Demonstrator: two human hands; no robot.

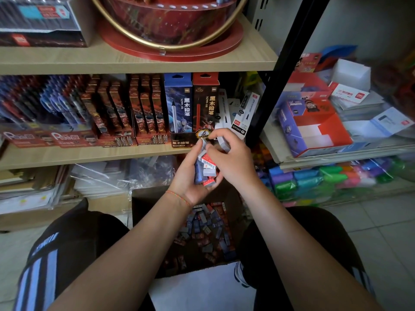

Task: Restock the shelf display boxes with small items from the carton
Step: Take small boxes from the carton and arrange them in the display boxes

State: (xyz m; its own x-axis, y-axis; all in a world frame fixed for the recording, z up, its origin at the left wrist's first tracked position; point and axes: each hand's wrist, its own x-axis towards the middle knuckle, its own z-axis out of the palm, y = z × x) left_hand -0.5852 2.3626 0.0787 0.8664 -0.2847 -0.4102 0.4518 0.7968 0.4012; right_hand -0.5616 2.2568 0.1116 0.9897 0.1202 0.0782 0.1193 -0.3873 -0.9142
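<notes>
The left hand (pixel 193 176) sits just above the middle of the view, palm up and fingers curled round a stack of small erasers (pixel 207 170) in red, white and blue-grey wrappers. The right hand (pixel 231 158) comes in from 4 o'clock and lies over the stack, its fingers bent; the thumb and fingers pinch a single grey eraser (pixel 224 142) at the top, at 1 o'clock from the left palm. A thin orange string bracelet (pixel 179 197) circles the left wrist.

Straight below the hands, toward 6 o'clock, an open brown carton (pixel 146 212) stands on the floor between the person's knees, with a loose heap of more erasers (pixel 206 232) in its bottom. A white flap or sheet covers its near edge.

Just behind the hands, at 12 o'clock, a dark pencil display box (pixel 182 140) stands on the middle wooden shelf (pixel 67 156), with blue and red pencil packs upright in it and white pen boxes leaning at its right. Further to 10 o'clock, rows of red card packs and blue pens fill the same shelf. At 12 o'clock on the upper shelf stands a round red display stand (pixel 170 25) with a gold hoop.

At 2 o'clock, beyond a black upright post (pixel 285 68), an open red and blue display box (pixel 314 129) rests tilted on the neighbouring rack; how full it is cannot be told. Bright bagged items lie below it at 3 o'clock.
</notes>
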